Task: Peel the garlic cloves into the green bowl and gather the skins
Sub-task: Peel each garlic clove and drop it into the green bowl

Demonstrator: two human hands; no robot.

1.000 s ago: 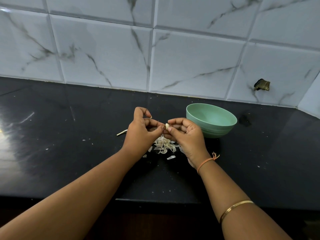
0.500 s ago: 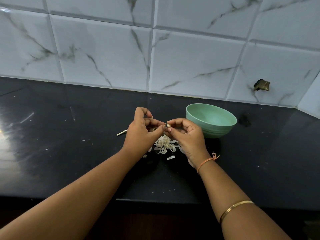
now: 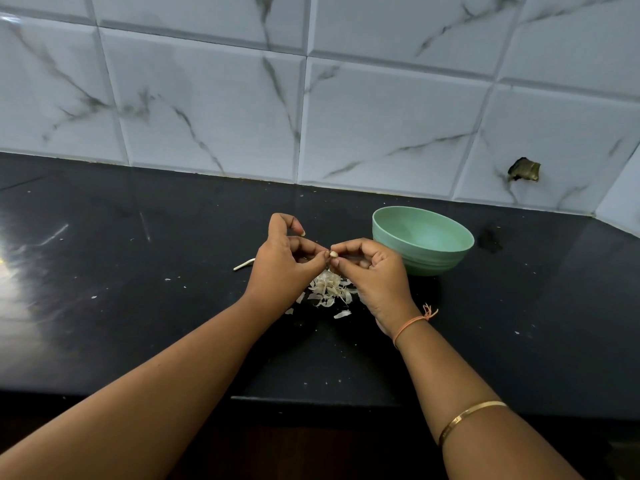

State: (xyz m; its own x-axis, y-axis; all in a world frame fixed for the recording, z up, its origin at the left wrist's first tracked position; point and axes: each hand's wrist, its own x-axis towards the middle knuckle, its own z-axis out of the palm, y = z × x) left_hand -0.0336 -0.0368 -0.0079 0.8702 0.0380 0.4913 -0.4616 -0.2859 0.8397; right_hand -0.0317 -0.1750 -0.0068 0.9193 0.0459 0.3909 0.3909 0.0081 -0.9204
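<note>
A small pale garlic clove (image 3: 333, 253) is pinched between the fingertips of my left hand (image 3: 282, 263) and my right hand (image 3: 375, 271), which meet above the black counter. Right under them lies a heap of whitish garlic skins (image 3: 329, 289), with a few loose flakes around it. The green bowl (image 3: 422, 240) stands just right of my right hand, close behind it; the part of its inside that shows holds nothing.
A thin pale stalk piece (image 3: 243, 264) lies on the counter left of my left hand. The black counter (image 3: 138, 306) ends at a front edge below my forearms. A marble-tiled wall (image 3: 311, 116) rises behind, with a dark broken hole (image 3: 524, 169) at right.
Both hands stay together over the skin heap, fingers working slightly on the clove. Bowl and skins have not moved.
</note>
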